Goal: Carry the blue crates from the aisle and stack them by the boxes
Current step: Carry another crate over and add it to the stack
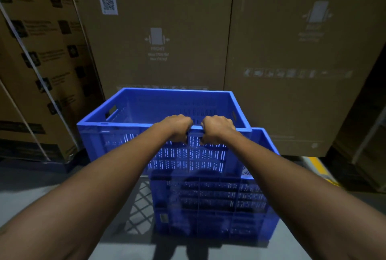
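Note:
A blue slotted crate [129, 113] is held up in front of me, offset to the left over the stack of blue crates [211, 203] standing on the floor. My left hand [177, 127] and my right hand [217, 129] both grip its near rim, side by side at the middle. The held crate is empty and overlaps the top of the stack; whether it rests on the stack I cannot tell. Tall cardboard boxes [158, 42] stand directly behind the crates.
More printed, strapped cartons [41, 61] are stacked at the left on a dark base. Another large carton [302, 61] stands at the right, with a yellow floor strip [319, 167] beside it. Grey floor [31, 186] lies at the front left.

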Demonstrator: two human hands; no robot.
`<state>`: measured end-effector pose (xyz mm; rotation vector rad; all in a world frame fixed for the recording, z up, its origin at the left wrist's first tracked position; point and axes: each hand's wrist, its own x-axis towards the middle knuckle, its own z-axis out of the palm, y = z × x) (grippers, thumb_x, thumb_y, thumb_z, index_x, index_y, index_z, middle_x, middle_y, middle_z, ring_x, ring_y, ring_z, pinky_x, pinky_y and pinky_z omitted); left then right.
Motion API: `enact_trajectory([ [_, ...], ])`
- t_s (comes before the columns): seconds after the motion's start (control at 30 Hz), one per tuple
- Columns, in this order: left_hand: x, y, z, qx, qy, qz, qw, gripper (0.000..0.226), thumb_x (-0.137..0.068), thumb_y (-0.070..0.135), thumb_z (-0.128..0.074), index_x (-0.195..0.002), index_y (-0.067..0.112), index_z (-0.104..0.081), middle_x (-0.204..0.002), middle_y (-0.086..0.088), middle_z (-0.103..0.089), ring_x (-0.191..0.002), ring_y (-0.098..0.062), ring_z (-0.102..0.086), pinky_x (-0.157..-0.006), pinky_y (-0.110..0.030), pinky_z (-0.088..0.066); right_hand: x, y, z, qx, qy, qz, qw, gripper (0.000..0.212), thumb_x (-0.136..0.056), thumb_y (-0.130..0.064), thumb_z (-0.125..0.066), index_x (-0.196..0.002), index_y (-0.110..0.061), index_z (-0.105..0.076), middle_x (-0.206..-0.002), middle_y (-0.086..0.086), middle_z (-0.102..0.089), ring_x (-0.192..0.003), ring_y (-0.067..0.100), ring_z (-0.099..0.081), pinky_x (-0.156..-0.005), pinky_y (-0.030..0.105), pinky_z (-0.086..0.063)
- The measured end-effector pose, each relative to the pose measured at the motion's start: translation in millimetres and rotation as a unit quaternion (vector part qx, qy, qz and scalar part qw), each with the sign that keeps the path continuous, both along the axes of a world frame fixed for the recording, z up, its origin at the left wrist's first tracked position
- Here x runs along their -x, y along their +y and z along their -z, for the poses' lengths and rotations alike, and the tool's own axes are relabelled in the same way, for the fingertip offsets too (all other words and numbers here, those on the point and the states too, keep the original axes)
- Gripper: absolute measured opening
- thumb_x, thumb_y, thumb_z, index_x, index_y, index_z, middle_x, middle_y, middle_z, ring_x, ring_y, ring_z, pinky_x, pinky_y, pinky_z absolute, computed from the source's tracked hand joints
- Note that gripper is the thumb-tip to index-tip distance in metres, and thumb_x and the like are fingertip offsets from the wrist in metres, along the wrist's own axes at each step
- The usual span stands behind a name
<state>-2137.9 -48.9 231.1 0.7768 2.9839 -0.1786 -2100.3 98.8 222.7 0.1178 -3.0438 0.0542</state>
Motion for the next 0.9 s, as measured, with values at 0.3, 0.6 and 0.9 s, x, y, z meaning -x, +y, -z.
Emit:
enact_trajectory([
  [0.3, -11, 82, 3, -0.014, -0.006, 0.043, 0.999, 0.030, -0.073, 0.031, -0.079, -0.088, 0.023, -0.054, -0.095, -0.004, -0.062, -0.081, -0.026, -0.058, -0.066, -0.036, -0.045, -13, 80, 1, -0.004, -0.022, 0.055, 0.998, 0.040, -0.064, -0.049, -0.082, -0.075, -0.022, -0.054, -0.079, -0.002, -0.062, -0.078, 0.024, -0.058, -0.066, 0.034, -0.042],
  [0.6, -24, 159, 3, -0.028, -0.012, 0.076, 0.997, 0.033, -0.075, 0.029, -0.079, -0.091, 0.021, -0.051, -0.088, -0.001, -0.052, -0.080, -0.025, -0.055, -0.066, -0.036, -0.043, -31, 154, -1, -0.009, -0.042, 0.096, 0.994, 0.038, -0.063, -0.048, -0.082, -0.077, -0.023, -0.058, -0.077, -0.003, -0.062, -0.076, 0.023, -0.058, -0.065, 0.032, -0.039],
  [0.9, -20, 167, 11, -0.026, -0.004, 0.080, 0.996, 0.034, -0.075, 0.031, -0.078, -0.096, 0.022, -0.053, -0.090, -0.001, -0.055, -0.083, -0.025, -0.057, -0.069, -0.038, -0.047, -30, 162, 0, -0.037, -0.045, 0.089, 0.994, 0.038, -0.066, -0.049, -0.081, -0.087, -0.024, -0.063, -0.080, -0.003, -0.063, -0.078, 0.022, -0.059, -0.067, 0.032, -0.044],
])
